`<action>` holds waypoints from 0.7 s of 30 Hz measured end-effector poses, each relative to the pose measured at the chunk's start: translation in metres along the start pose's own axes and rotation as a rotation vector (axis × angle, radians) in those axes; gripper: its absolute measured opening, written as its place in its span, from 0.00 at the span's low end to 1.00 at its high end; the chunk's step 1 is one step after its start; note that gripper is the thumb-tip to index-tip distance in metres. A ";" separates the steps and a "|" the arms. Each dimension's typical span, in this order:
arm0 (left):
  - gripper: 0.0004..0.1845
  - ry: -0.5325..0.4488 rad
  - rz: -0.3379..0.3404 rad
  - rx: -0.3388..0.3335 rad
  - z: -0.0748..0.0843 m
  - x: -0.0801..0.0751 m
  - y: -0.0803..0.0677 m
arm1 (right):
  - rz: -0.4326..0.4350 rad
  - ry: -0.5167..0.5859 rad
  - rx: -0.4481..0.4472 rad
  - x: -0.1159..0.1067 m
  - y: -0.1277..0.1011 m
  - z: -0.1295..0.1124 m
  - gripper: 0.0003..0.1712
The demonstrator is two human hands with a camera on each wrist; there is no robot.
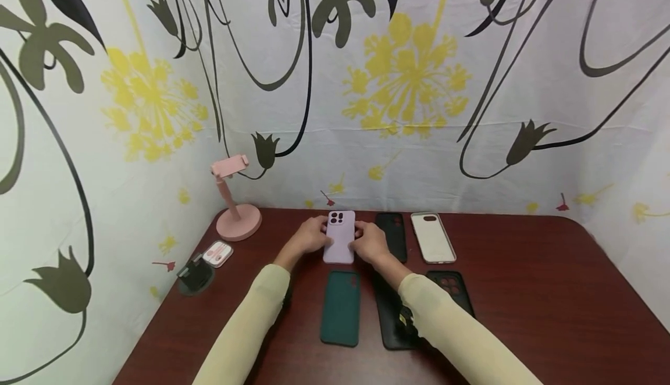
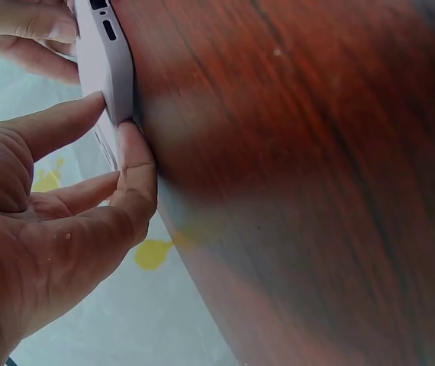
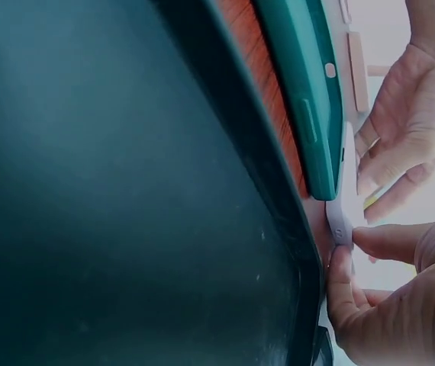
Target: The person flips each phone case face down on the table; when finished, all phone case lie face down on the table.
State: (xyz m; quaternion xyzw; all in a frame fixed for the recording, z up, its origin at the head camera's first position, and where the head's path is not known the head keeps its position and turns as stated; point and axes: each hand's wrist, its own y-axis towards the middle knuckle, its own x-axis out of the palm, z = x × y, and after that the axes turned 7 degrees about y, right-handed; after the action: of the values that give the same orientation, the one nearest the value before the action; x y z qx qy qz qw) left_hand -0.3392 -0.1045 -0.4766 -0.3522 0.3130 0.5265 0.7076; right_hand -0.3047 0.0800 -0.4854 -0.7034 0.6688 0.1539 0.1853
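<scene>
A lilac phone [image 1: 340, 236] lies face down on the dark red table [image 1: 523, 315], camera cutouts at its far end. My left hand [image 1: 312, 235] pinches its left edge and my right hand [image 1: 369, 241] pinches its right edge. In the left wrist view the left hand [image 2: 113, 118] has its thumb and forefinger on the phone's side [image 2: 111, 69], low against the table. The right wrist view shows the right hand [image 3: 349, 248] pinching the thin lilac edge [image 3: 343, 206], with the left hand [image 3: 404, 114] beyond it.
A dark green case [image 1: 341, 307] lies nearer me, and a black case [image 1: 389, 315] sits under my right forearm. Two more black cases [image 1: 392, 234] [image 1: 450, 289] and a pale case [image 1: 432, 237] lie to the right. A pink phone stand [image 1: 237, 213] stands back left.
</scene>
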 end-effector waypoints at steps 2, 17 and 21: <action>0.35 0.007 -0.003 0.011 0.000 0.001 0.001 | 0.005 -0.018 0.004 0.000 0.000 0.001 0.37; 0.39 0.084 -0.023 0.009 0.007 -0.002 -0.001 | -0.062 -0.030 0.008 -0.002 -0.010 -0.002 0.35; 0.43 0.087 -0.009 -0.004 0.016 -0.005 0.000 | -0.103 -0.006 0.035 -0.015 -0.015 -0.010 0.36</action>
State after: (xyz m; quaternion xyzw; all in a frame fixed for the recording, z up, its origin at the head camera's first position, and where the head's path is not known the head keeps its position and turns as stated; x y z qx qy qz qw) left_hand -0.3391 -0.0939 -0.4638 -0.3775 0.3409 0.5083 0.6949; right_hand -0.2913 0.0895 -0.4688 -0.7331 0.6336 0.1345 0.2073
